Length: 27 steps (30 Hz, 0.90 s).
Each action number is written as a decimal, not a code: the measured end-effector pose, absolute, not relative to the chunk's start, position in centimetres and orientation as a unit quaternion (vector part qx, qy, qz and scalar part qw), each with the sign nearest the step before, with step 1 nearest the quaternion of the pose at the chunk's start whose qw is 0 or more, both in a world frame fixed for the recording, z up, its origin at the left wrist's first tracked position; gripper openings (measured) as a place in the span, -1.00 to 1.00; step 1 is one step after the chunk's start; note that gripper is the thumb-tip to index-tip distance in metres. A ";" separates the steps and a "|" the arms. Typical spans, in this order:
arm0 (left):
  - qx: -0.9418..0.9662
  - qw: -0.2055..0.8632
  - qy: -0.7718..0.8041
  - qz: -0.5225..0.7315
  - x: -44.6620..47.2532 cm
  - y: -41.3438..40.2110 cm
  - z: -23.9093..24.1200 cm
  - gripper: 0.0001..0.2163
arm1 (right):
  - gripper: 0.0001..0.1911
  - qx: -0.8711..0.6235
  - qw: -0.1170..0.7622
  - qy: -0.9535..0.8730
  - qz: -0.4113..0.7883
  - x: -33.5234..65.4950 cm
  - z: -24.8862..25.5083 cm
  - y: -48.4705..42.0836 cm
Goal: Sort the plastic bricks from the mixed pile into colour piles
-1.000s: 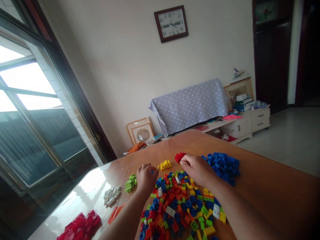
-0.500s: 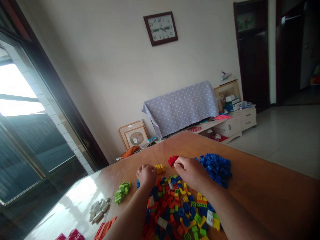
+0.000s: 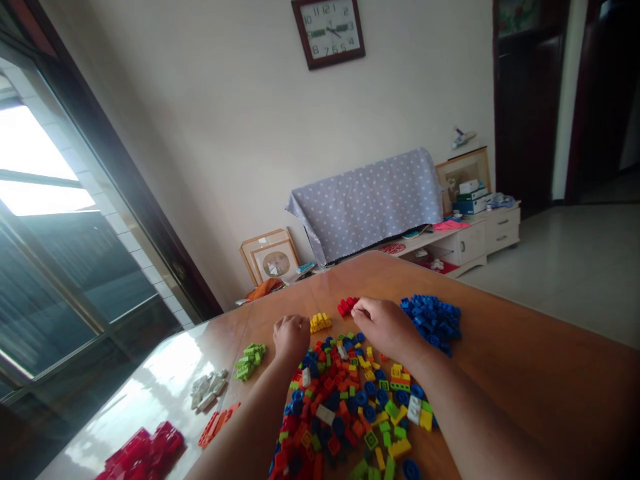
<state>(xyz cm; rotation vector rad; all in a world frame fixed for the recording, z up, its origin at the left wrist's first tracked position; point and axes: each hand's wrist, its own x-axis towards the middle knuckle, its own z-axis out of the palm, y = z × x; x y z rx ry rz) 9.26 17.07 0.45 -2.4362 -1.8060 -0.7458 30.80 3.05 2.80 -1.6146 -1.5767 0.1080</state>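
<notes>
My left hand (image 3: 291, 335) is closed with its fingers curled, just left of a small group of yellow toy bricks (image 3: 320, 323). What its fingers hold, if anything, is hidden. My right hand (image 3: 383, 323) has its fingertips pinched together at the right edge of a small row of red toy bricks (image 3: 347, 307); I cannot make out anything between them. Below both hands spreads a large mixed pile of building bricks (image 3: 350, 400) in red, orange, blue, green, yellow and white, with blue wheel-like pieces among them.
A heap of blue bricks (image 3: 433, 320) lies right of my right hand. Along the left side are light green bricks (image 3: 250, 361), white bricks (image 3: 209, 390), orange bricks (image 3: 217, 423) and dark pink bricks (image 3: 145, 453). The wooden table (image 3: 525, 373) has its far edge before a cloth-covered cabinet (image 3: 370, 207).
The view has tilted down a little, showing more of the pile and the dark pink bricks. A blue piece beside my left hand no longer shows. Both hands stay near the same bricks.
</notes>
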 end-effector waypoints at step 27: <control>-0.919 -0.165 -0.352 -0.066 5.7 -3.6 3.3 -0.89 | -0.75 -0.617 0.349 -0.685 0.167 30.5 0.9 3.6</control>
